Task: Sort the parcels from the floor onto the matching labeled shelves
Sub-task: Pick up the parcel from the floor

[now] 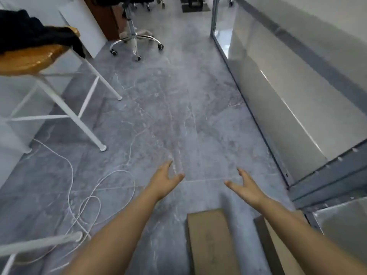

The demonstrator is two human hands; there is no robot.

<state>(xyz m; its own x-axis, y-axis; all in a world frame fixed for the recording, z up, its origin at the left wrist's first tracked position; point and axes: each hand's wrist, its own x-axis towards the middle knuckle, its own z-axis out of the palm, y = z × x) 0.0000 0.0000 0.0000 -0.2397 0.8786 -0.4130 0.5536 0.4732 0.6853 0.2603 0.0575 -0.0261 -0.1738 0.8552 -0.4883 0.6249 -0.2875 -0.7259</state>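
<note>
Both arms are stretched forward over the grey floor [168, 116]. The left hand [164, 180] is held spread and empty, fingers fanned, and the right hand [245, 186] is likewise spread and empty, palms turned toward each other. A brown parcel [210, 243] is seen lying flat on the floor below and between the forearms, nearer the right one. A second parcel [278, 245] is partly hidden just right of the first, under the right forearm. A metal shelf [309, 187] is seen right of the parcels.

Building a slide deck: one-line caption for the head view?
Both empty hands, left hand and right hand, reach open over grey floor beyond a cardboard parcel.
</note>
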